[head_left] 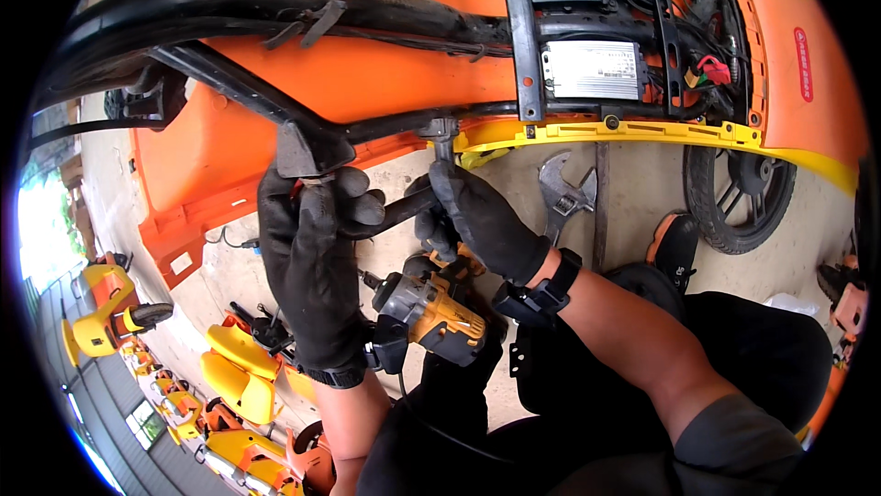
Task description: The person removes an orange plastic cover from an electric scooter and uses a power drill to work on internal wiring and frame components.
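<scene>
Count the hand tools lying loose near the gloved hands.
2: an adjustable wrench on the floor right of the right hand, and a yellow power driver below both hands. Others may be hidden.

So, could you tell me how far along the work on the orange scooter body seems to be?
Done: the orange plastic scooter body lies open, exposing its silver controller box. In hand: both black-gloved hands, left and right, grip the black metal frame bracket. Left: the yellow cordless driver and grey adjustable wrench lie unused.
</scene>
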{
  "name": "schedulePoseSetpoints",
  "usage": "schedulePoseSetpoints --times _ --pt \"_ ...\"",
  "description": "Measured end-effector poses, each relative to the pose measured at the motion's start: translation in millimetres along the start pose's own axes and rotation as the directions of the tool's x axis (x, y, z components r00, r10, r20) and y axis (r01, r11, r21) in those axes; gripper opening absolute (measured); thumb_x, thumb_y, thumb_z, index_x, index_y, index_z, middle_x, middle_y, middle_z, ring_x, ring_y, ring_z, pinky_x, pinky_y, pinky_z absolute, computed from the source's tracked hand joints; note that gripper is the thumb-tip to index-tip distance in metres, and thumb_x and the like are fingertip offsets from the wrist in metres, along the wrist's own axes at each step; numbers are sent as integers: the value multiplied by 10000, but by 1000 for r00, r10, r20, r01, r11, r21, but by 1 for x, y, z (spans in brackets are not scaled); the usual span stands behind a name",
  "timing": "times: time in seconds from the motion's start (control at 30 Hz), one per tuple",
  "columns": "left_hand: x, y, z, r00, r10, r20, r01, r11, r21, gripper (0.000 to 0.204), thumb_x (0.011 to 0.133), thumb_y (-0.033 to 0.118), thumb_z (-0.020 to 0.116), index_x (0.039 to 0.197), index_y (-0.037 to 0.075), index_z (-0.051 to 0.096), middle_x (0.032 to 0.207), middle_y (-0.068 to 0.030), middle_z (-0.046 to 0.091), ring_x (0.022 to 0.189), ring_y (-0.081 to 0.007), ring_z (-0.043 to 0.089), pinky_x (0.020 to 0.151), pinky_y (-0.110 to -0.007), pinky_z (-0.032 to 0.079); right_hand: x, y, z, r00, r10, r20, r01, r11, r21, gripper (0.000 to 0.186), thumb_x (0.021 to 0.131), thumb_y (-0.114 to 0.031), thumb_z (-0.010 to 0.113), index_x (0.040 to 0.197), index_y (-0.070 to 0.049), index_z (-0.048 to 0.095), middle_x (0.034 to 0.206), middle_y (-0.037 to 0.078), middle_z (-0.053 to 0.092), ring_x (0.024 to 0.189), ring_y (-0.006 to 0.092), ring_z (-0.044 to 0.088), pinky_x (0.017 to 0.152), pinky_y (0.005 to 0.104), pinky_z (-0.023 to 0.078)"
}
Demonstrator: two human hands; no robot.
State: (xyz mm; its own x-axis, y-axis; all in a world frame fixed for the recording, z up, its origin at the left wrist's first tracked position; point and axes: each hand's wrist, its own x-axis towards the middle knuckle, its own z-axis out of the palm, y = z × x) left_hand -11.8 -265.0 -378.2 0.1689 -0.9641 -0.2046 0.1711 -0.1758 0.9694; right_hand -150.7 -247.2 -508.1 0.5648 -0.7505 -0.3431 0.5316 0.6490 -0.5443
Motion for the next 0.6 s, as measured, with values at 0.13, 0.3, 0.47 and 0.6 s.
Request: schedulePoseSetpoints --times 0.13,0.3,0.47,0.6 --pt "3 0 -1 998 -52 48 58 987 -152 289 972 135 536 1234 36 464 993 -108 605 780 -156 582 800 -332 497 0 1 -1 1000 -28 -3 28 995 98 587 966 -586 389 1077 -39 571 743 55 613 569 108 550 463 220 412" --pt "6 -2 -9 994 -51 92 62 991 -121 348 976 117 502 1308 33 439 999 -80 592 804 -132 574 817 -297 501 2 -7 0 1000 -6 29 1 990 143 388 1004 -458 422 936 -90 521 731 27 592 559 96 528 483 239 436" --pt "4 -4 -5 1000 -6 16 6 999 38 265 983 154 508 1216 28 494 885 -62 602 699 -108 548 707 -256 480 0 -13 0 1000 10 3 -10 1000 13 440 992 -471 448 1041 -49 563 754 34 600 568 100 538 489 239 439" --pt "2 5 6 999 -11 -31 11 1000 19 224 976 147 505 1151 9 478 803 -37 566 664 -81 518 616 -222 435 2 -6 -3 1000 9 -28 -9 1000 -23 430 1003 -433 442 1121 -35 556 769 41 620 540 94 541 459 213 426"
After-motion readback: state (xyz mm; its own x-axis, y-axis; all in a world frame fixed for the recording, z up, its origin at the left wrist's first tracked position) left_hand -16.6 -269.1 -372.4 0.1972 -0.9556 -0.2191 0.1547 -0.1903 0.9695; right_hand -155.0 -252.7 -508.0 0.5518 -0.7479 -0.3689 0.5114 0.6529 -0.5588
